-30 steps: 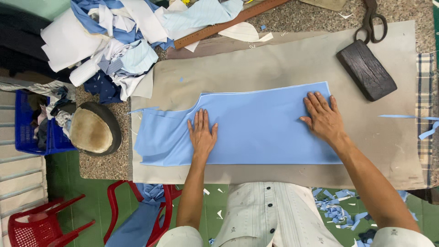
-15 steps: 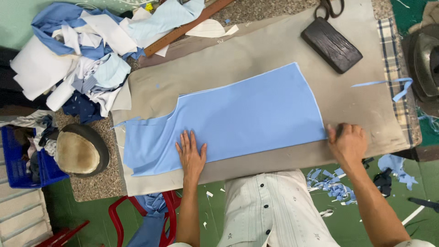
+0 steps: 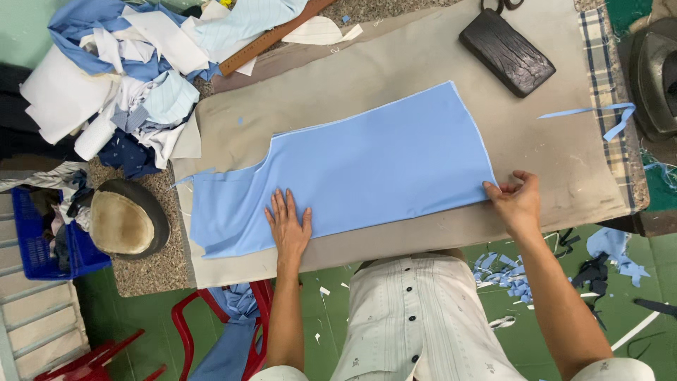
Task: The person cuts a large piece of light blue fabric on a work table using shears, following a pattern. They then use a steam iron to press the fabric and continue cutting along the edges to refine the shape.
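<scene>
Light-blue cut fabric panel [image 3: 367, 166] lies flat on beige-covered desk [image 3: 536, 141], centre. Left hand [image 3: 288, 224] open, palm down, fingers spread on panel's near edge. Right hand [image 3: 516, 197] pinches panel's near right corner, fingers curled. Dark wooden block [image 3: 506, 53] far right; scrap pile [image 3: 134, 77] far left w/ wooden ruler [image 3: 271, 37].

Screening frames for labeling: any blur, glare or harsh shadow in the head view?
Head view: even, soft light, no glare; only faint shadows under the left hand and right hand. The blue fabric piece and the dark block are sharp. Slight wide-angle bending at the edges; the scissors are cropped at the top.
</scene>
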